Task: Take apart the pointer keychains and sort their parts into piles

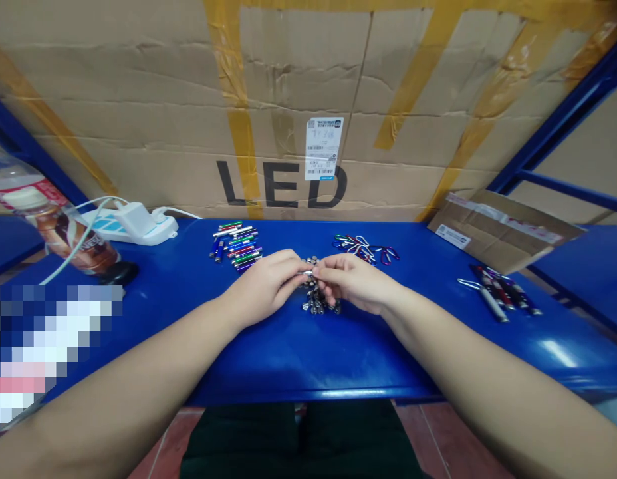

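From my screen, the largest thing in view is a cardboard box (281, 86) standing behind the blue bench (308, 359), crossed with yellow tape and printed "LED" in black. A white label (324, 148) on the box carries a QR code and barcode, but its small print is too fine for me to read. At the bench's back left corner sit a white power strip (133, 223) and a plastic bottle (54, 223), whose lettering I can't make out. A flat cardboard packet (502, 229) lies at the back right corner. Along the back edge are rows of small flashlights (236, 245) left of centre and coloured carabiners (366, 249) right of centre, with dark metal pens (502, 296) nearer the right edge. Mid-bench, a heap of small metal parts (316, 299) lies beneath both hands. The left hand (266, 286) pinches a silver piece (306, 273) in its fingertips. The right hand (353, 283) presses in against it, though I can't tell what its fingers hold. A piece that small could slip into the heap if the pinch loosens, and a careless knock could roll the flashlights off the bench.
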### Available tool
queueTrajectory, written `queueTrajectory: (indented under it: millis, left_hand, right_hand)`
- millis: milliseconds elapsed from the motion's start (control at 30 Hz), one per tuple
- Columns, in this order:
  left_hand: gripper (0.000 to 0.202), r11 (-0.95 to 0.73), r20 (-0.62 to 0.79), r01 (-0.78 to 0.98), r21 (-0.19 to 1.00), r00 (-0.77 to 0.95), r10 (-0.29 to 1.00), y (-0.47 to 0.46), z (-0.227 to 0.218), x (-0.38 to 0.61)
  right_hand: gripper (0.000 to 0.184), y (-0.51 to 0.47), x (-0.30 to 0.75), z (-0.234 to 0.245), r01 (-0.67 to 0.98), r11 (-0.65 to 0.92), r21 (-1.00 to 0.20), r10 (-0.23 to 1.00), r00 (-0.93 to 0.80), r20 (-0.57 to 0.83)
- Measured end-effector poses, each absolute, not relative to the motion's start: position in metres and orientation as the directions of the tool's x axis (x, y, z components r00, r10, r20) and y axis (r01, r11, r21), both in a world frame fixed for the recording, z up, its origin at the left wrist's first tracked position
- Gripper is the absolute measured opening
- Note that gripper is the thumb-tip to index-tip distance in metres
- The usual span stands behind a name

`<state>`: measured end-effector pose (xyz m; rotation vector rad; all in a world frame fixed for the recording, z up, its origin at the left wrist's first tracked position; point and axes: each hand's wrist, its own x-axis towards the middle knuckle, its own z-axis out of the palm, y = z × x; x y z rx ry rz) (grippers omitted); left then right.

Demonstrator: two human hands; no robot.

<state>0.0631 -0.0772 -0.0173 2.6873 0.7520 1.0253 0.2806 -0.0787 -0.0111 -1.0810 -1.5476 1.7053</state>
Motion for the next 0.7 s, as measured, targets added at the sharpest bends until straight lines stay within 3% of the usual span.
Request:
queueTrajectory:
  millis: [67, 133, 200, 300, 367, 433, 533, 600, 633, 700]
  left_hand:
    - [0.021, -0.867, 0.594, 0.386, 0.314, 0.633, 0.497, -0.078, -0.016, 0.064]
    - [0.019, -0.849, 0.587, 0.407, 0.337, 0.614, 0.527, -0.078, -0.016, 0.065]
    - [0.017, -0.818, 0.57, 0.436, 0.376, 0.587, 0.575, -0.077, -0.015, 0.066]
    - [0.015, -0.773, 0.546, 0.461, 0.435, 0.548, 0.634, -0.077, -0.015, 0.066]
    - [0.015, -0.77, 0.551, 0.451, 0.451, 0.538, 0.638, -0.077, -0.014, 0.065]
    - [0.015, -0.805, 0.583, 0.414, 0.425, 0.555, 0.593, -0.079, -0.013, 0.065]
    - [0.017, -0.876, 0.651, 0.354, 0.329, 0.587, 0.481, -0.081, -0.013, 0.065]
    - [0.018, -0.887, 0.663, 0.362, 0.288, 0.593, 0.457, -0.082, -0.013, 0.066]
    - [0.018, -0.878, 0.651, 0.383, 0.288, 0.594, 0.473, -0.082, -0.013, 0.066]
    - [0.018, -0.843, 0.607, 0.432, 0.32, 0.589, 0.533, -0.08, -0.014, 0.067]
  right_hand:
    - [0.027, -0.077, 0.282, -0.012, 0.02, -0.259, -0.966, 0.816, -0.53, -0.23]
    - [0.028, -0.077, 0.283, -0.011, 0.062, -0.203, -0.977, 0.829, -0.52, -0.206]
    - [0.025, -0.079, 0.285, -0.009, 0.218, 0.065, -0.974, 0.874, -0.483, -0.05]
    - [0.02, -0.083, 0.287, -0.004, 0.439, 0.546, -0.714, 0.8, -0.527, 0.287]
    - [0.024, -0.084, 0.287, -0.002, 0.471, 0.644, -0.603, 0.749, -0.55, 0.37]
    - [0.03, -0.086, 0.284, -0.002, 0.443, 0.542, -0.714, 0.806, -0.516, 0.291]
    - [0.03, -0.086, 0.28, -0.004, 0.251, 0.117, -0.961, 0.857, -0.514, -0.03]
    - [0.03, -0.086, 0.279, -0.005, 0.182, -0.037, -0.983, 0.823, -0.552, -0.133]
    - [0.03, -0.086, 0.279, -0.005, 0.212, 0.012, -0.977, 0.83, -0.547, -0.109]
    - [0.03, -0.086, 0.281, -0.005, 0.369, 0.292, -0.882, 0.854, -0.516, 0.066]
